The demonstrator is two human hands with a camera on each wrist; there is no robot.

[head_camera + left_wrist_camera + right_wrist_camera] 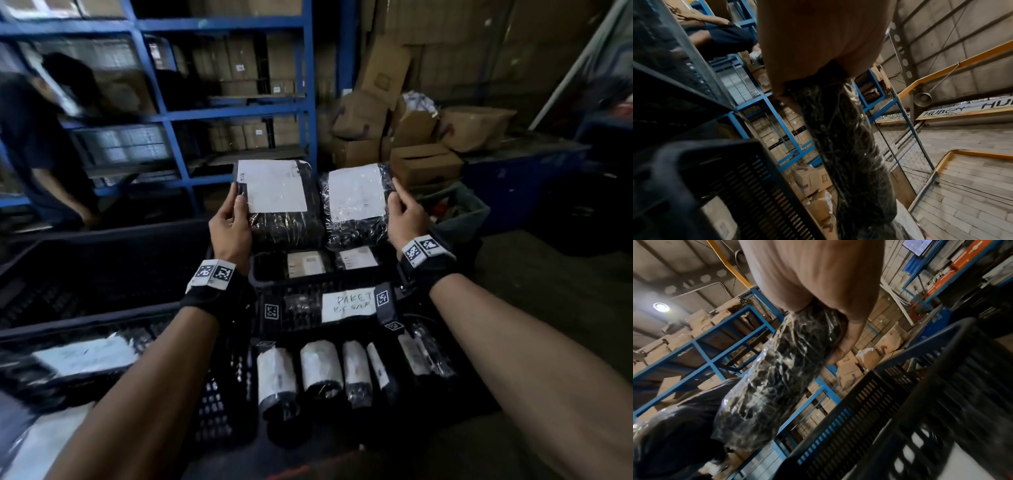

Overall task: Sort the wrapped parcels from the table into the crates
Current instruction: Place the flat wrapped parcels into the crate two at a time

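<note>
Black slatted plastic forms the large crate (85, 274) at the far left, where a flat parcel with a white label (82, 356) lies near its front. Behind it a person in dark clothes (37, 150) bends beside the blue shelving (219, 113) stacked with cardboard boxes. The left hand (230, 226) is raised, its fingers and thumb clamped on the left edge of a black film-wrapped parcel (279, 202) with a white label facing the camera. Just beside it, the right hand (406, 214) pinches the right edge of a second, similar parcel (356, 205), also upright and label forward; the two parcels nearly touch. Both hang above a smaller black crate (308, 274) that holds two more labelled parcels and bears a handwritten paper sign (347, 306). In front of it a row of small rolled parcels (322, 371) stands in a nearer crate. Loose cardboard boxes (424, 133) pile up at the right.
</note>
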